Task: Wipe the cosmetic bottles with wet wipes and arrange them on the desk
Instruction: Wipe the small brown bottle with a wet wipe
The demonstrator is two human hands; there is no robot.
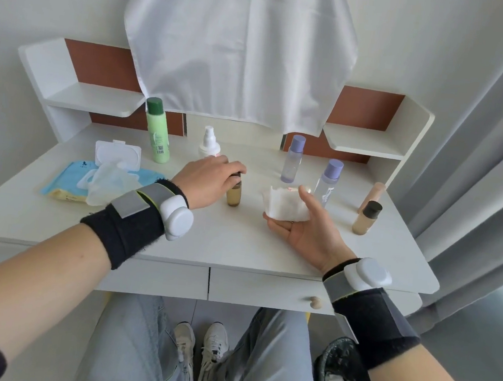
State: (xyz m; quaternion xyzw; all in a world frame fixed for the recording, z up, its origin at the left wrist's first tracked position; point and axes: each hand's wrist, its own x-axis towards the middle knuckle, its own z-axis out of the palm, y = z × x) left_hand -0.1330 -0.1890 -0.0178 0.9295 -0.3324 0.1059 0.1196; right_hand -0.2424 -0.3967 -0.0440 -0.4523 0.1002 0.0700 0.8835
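Left hand grips the amber bottle by its cap, likely to lift it toward the wet wipe cupped in right hand.

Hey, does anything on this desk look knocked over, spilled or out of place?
No spill shows. The wipes pack has its lid flipped open, with a wipe bunched loosely out of it. The peach tube at far right tilts more than its neighbours and may be lying down.

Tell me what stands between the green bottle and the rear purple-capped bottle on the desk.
In the head view, a small white spray bottle stands between the green bottle and the rear purple-capped bottle; the rest is bare desk.
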